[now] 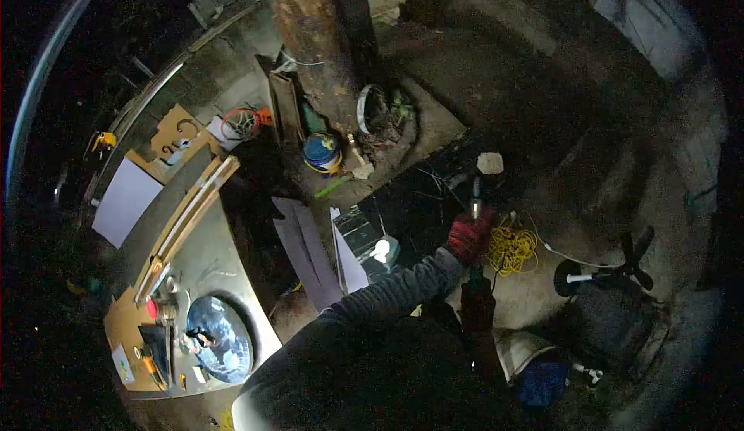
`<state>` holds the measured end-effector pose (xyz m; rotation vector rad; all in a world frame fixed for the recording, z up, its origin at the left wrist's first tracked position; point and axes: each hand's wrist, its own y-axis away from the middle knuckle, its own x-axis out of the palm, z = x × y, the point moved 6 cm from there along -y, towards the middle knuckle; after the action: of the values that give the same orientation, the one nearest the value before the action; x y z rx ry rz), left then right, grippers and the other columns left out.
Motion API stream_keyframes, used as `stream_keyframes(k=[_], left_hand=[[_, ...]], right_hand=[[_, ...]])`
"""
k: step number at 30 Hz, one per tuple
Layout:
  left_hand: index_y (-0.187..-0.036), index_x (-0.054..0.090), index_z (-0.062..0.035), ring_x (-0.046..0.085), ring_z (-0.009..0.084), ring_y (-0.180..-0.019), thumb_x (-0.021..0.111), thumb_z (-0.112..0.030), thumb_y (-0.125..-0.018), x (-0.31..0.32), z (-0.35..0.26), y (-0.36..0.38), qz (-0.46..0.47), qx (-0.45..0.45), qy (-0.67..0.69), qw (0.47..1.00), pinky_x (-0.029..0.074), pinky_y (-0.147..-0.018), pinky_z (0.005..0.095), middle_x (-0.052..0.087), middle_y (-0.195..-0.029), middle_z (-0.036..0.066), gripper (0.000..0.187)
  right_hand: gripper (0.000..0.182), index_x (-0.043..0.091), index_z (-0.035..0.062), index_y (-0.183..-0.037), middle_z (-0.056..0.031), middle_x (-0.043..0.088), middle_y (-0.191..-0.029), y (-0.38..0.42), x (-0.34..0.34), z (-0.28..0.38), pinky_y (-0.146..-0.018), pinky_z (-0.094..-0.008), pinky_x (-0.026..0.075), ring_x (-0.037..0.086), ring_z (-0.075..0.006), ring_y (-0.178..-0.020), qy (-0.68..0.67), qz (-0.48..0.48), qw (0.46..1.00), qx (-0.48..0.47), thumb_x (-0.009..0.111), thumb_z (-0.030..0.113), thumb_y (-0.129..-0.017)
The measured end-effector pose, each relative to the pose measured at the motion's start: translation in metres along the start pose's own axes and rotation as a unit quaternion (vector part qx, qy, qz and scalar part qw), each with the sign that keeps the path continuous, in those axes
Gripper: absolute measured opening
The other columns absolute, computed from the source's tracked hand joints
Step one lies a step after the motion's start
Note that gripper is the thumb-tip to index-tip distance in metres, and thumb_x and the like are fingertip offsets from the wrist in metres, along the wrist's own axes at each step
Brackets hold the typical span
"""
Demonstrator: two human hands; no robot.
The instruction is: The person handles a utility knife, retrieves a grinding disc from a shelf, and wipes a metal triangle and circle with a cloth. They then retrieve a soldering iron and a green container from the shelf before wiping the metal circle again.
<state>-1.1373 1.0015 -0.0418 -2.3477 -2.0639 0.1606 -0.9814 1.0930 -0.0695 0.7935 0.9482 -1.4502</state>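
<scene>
My left arm in a grey knit sleeve reaches across to the right. At its end my left hand, in a red work glove, is closed around a slim dark tool with a bright metallic part, which points away from me. Just below, in shadow, is my right hand in a dark reddish glove, closed by a small green piece; I cannot tell what it holds. A tangle of yellow cord lies right beside the left hand. Beyond the tool sits a pale block near a dark panel.
At left, a table carries a round blue-patterned disc, wooden strips and tools. A bright lamp stands mid-view. A tree trunk rises behind a blue bucket. A black-bladed fan is at right.
</scene>
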Motion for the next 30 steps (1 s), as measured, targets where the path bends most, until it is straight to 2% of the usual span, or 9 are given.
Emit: stream_keyframes(k=[3, 5, 8, 11, 14, 16, 25, 26, 30], left_hand=[[-0.124, 0.056, -0.0098, 0.056, 0.0228, -0.06, 0.052, -0.024, -0.096, -0.002, 0.004, 0.01, 0.037, 0.108, -0.311, 0.944, 0.046, -0.058, 0.0376, 0.058, -0.069, 0.006, 0.032], [-0.126, 0.055, -0.0096, 0.058, 0.0241, -0.065, 0.053, -0.026, -0.095, 0.001, 0.011, 0.019, 0.023, 0.219, -0.585, 0.781, 0.047, -0.06, 0.0379, 0.061, -0.076, 0.007, 0.035], [-0.122, 0.055, -0.0092, 0.058, 0.0224, -0.066, 0.054, -0.028, -0.095, -0.054, -0.013, 0.024, 0.072, 0.039, -0.017, 0.996, 0.047, -0.062, 0.0366, 0.061, -0.075, 0.006, 0.033], [-0.118, 0.055, -0.0089, 0.059, 0.0207, -0.068, 0.054, -0.031, -0.095, -0.083, -0.034, 0.049, 0.038, -0.062, 0.251, 0.965, 0.047, -0.063, 0.0353, 0.061, -0.075, 0.005, 0.031], [-0.113, 0.056, -0.0086, 0.059, 0.019, -0.07, 0.055, -0.033, -0.095, -0.088, -0.047, 0.062, 0.035, -0.056, 0.275, 0.959, 0.047, -0.065, 0.034, 0.06, -0.074, 0.004, 0.031], [-0.11, 0.056, -0.0083, 0.059, 0.0179, -0.071, 0.055, -0.035, -0.095, -0.087, -0.051, 0.067, 0.033, -0.052, 0.288, 0.956, 0.048, -0.066, 0.0332, 0.06, -0.074, 0.004, 0.031], [-0.099, 0.058, -0.0077, 0.059, 0.0145, -0.074, 0.058, -0.039, -0.094, -0.088, -0.07, 0.081, 0.039, -0.045, 0.324, 0.944, 0.049, -0.069, 0.0309, 0.059, -0.072, 0.002, 0.032], [-0.098, 0.058, -0.0077, 0.059, 0.0148, -0.074, 0.058, -0.038, -0.093, -0.084, -0.07, 0.087, 0.051, -0.044, 0.318, 0.946, 0.049, -0.068, 0.0312, 0.059, -0.072, 0.002, 0.031], [-0.096, 0.058, -0.0079, 0.06, 0.016, -0.073, 0.06, -0.035, -0.092, -0.072, -0.073, 0.115, 0.086, -0.024, 0.265, 0.96, 0.05, -0.067, 0.0326, 0.058, -0.071, 0.002, 0.028]], right_hand=[[0.032, 0.054, 0.0019, -0.112, -0.0241, 0.059, -0.107, 0.004, -0.01, 0.023, -0.075, -0.0469, 0.049, 0.058, -0.0417, -0.094, -0.036, -0.03, 0.998, 0.032, 0.06, 0.023, -0.09], [0.032, 0.054, 0.0019, -0.113, -0.025, 0.059, -0.108, 0.008, -0.022, 0.05, -0.076, -0.046, 0.049, 0.058, -0.0415, -0.096, -0.026, -0.008, 1.0, -0.012, 0.06, 0.023, -0.09], [0.034, 0.053, 0.0008, -0.115, -0.0246, 0.059, -0.107, 0.01, -0.011, 0.043, -0.076, -0.046, 0.049, 0.059, -0.0404, -0.095, -0.122, -0.011, 0.987, 0.1, 0.06, 0.023, -0.09], [0.039, 0.053, -0.0013, -0.114, -0.0239, 0.061, -0.103, 0.013, 0.009, 0.046, -0.076, -0.0463, 0.049, 0.06, -0.0407, -0.092, 0.135, -0.099, 0.976, -0.138, 0.062, 0.026, -0.089], [0.037, 0.054, -0.0012, -0.113, -0.0221, 0.062, -0.102, 0.003, -0.027, 0.086, -0.076, -0.0459, 0.048, 0.06, -0.0408, -0.091, -0.321, -0.046, 0.943, 0.078, 0.061, 0.026, -0.09], [0.038, 0.055, -0.0013, -0.114, -0.0219, 0.062, -0.101, 0.002, -0.025, 0.095, -0.078, -0.0455, 0.047, 0.06, -0.041, -0.092, -0.136, -0.001, 0.989, 0.057, 0.061, 0.026, -0.089], [0.031, 0.053, -0.0003, -0.118, -0.0203, 0.059, -0.106, -0.002, -0.036, 0.118, -0.083, -0.0418, 0.047, 0.059, -0.0334, -0.095, -0.059, -0.078, 0.992, -0.085, 0.057, 0.017, -0.093], [0.03, 0.053, 0.0012, -0.12, -0.0182, 0.059, -0.112, -0.004, -0.038, 0.109, -0.088, -0.0426, 0.047, 0.059, -0.0309, -0.102, -0.163, 0.006, 0.983, 0.081, 0.056, 0.01, -0.092], [0.037, 0.049, 0.0011, -0.128, -0.0176, 0.056, -0.123, -0.014, -0.063, 0.145, -0.099, -0.0409, 0.041, 0.053, -0.0283, -0.115, -0.217, 0.079, 0.968, 0.101, 0.055, 0.013, -0.093]])
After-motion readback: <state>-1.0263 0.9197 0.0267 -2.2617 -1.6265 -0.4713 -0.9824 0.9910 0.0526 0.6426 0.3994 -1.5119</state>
